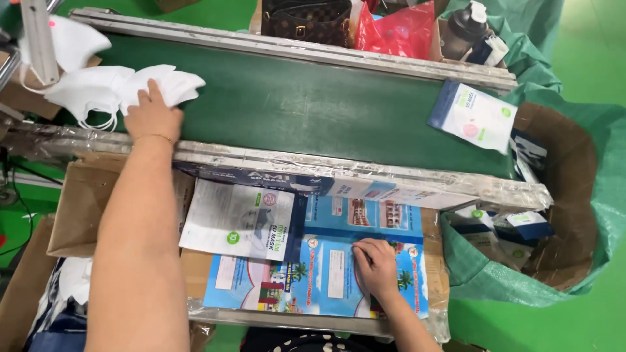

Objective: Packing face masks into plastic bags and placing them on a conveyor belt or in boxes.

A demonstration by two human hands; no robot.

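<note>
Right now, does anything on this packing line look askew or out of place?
One thing: a sealed mask packet lies tilted at the far end of the green conveyor belt, its lower corner past the belt's end, over the open cardboard box. The white masks under the left hand overlap loosely.

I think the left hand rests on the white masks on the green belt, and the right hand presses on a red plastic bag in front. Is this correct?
Not quite. In the head view, the left hand does rest on the white masks on the green belt, but the right hand presses on a blue printed sheet, not a red bag.
</note>
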